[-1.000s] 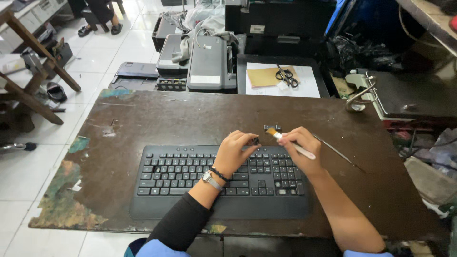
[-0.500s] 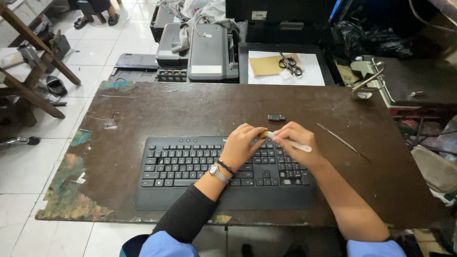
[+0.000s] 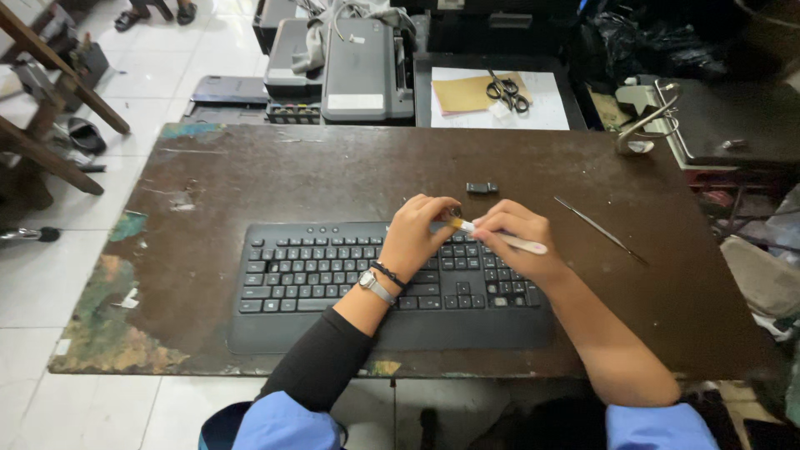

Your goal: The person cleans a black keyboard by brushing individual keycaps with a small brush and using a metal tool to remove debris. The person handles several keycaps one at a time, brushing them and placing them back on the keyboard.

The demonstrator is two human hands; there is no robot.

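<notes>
Black keyboard (image 3: 333, 279) lies flat under both hands, long axis left to right; right hand (image 3: 517, 237) pinches a pale slim brush (image 3: 504, 240), tip toward the left hand (image 3: 417, 237); left fingers curl closed at that tip over the upper keys.

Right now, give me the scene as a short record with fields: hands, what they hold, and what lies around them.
left hand: rests on the black keyboard near its upper edge, fingers curled at the brush tip; a wristwatch on the wrist
right hand: holds a small white-handled brush, tip pointing toward the left hand
table: dark brown, worn, paint patches on its left side
beyond the hands: small black part
right of the hands: thin metal rod lying apart
far edge: grey printer, scissors on paper
</notes>
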